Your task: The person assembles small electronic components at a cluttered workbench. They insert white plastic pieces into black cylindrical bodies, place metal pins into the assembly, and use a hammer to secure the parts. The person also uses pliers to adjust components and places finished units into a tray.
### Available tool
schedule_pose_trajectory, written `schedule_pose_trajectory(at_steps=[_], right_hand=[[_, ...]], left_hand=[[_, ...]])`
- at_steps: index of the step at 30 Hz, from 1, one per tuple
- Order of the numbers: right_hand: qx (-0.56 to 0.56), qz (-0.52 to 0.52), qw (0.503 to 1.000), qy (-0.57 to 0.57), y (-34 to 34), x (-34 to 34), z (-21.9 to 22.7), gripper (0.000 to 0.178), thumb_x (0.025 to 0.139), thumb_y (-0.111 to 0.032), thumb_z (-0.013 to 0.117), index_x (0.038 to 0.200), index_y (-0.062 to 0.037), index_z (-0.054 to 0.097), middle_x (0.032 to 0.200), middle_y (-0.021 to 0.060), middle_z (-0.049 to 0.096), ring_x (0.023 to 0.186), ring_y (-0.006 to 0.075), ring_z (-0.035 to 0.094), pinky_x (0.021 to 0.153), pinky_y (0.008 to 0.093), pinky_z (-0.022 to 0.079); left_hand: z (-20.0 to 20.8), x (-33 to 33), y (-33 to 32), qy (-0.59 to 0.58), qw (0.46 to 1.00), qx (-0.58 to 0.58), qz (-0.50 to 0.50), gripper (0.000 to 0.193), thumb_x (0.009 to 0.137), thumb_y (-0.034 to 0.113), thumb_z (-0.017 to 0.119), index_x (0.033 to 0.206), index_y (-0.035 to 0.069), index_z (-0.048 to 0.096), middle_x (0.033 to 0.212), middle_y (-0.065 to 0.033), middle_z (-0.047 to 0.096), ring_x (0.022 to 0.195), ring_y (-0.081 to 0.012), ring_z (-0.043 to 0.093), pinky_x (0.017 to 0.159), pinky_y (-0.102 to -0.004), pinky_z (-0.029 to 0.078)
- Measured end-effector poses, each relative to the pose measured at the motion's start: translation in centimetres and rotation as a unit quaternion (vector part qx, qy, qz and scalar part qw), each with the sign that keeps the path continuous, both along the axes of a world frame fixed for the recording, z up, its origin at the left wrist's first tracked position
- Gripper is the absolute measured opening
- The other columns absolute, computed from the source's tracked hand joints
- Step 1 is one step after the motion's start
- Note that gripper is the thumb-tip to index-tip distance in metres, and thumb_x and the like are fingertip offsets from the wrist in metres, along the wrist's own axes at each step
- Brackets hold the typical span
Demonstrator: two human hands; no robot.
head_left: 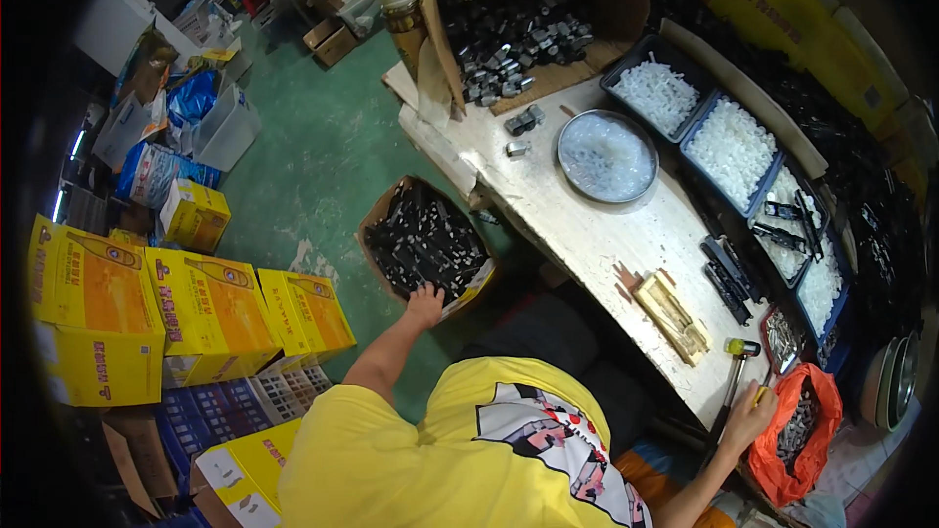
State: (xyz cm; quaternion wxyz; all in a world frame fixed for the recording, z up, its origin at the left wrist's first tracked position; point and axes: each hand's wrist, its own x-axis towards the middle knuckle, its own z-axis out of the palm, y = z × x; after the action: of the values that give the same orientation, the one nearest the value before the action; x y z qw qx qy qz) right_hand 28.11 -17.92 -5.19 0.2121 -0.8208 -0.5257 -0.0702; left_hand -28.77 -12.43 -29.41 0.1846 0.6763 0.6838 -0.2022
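Yellow T-shirt (460, 450) fills the spot closest to us, a hand out on each side! Right hand (749, 418): grip pinching a small yellow piece (759, 395), just beside the hammer (733, 381) at the worktop (587, 244) edge. Left hand (424, 306) is at the near side of the carton (477, 284), by the black plastic parts (421, 235) inside; spread or pinching, I can't tell with that grip. Outward now: orange bag (827, 401) of grey metal pieces (797, 430) by the right hand, wooden fixture (672, 318), 1 round metal pan (608, 200), then bins (631, 111) of white pieces (657, 96).
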Motion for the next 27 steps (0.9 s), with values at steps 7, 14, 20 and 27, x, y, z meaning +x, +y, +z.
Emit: schedule_pose_trajectory(at_steps=[7, 14, 20, 27], right_hand=[[-0.039, -0.07, 0.994, -0.078, -0.9, 1.2, -1.6, 0.023, 0.084, -0.016, 0.054, 0.087, 0.0068, 0.052, 0.091, 0.0221, 0.051, 0.087, 0.0378, 0.048, 0.076, 0.0431, 0.038], [-0.016, -0.064, 0.99, -0.128, -1.3, 2.8, -3.3, 0.019, 0.083, -0.012, 0.054, 0.091, 0.0059, 0.053, 0.099, 0.0223, 0.053, 0.091, 0.0376, 0.049, 0.078, 0.0444, 0.039], [-0.036, -0.035, 0.988, -0.145, -1.7, 2.5, -2.8, 0.021, 0.085, -0.015, 0.052, 0.091, 0.0054, 0.053, 0.103, 0.0215, 0.052, 0.091, 0.0362, 0.048, 0.079, 0.0425, 0.039], [-0.016, -0.037, 0.994, -0.098, -1.9, 1.2, -2.1, 0.016, 0.081, -0.009, 0.054, 0.09, 0.0038, 0.053, 0.101, 0.022, 0.05, 0.094, 0.0362, 0.046, 0.082, 0.0428, 0.036]], left_hand=[[3.3, 0.0, 0.7, -0.122, 0.988, -0.058, 0.077, 0.043, 0.072, 0.008, 0.05, 0.115, 0.01, 0.05, 0.118, -0.0158, 0.044, 0.113, -0.0324, 0.041, 0.089, -0.0407, 0.037], [1.8, -2.1, 0.5, -0.01, 0.991, 0.036, 0.126, 0.051, 0.074, 0.012, 0.053, 0.123, 0.018, 0.046, 0.138, -0.0169, 0.024, 0.119, -0.0374, 0.032, 0.094, -0.0467, 0.03], [0.7, -2.3, -0.1, 0.033, 0.993, -0.014, 0.115, 0.041, 0.074, 0.013, 0.055, 0.115, 0.016, 0.051, 0.128, -0.017, 0.031, 0.113, -0.0372, 0.036, 0.093, -0.0502, 0.03], [-3.3, -1.1, 2.3, -0.026, 0.978, 0.168, 0.119, 0.024, 0.082, 0.007, 0.04, 0.104, 0.005, 0.048, 0.104, -0.0153, 0.047, 0.086, -0.0343, 0.053, 0.077, -0.0436, 0.044]])
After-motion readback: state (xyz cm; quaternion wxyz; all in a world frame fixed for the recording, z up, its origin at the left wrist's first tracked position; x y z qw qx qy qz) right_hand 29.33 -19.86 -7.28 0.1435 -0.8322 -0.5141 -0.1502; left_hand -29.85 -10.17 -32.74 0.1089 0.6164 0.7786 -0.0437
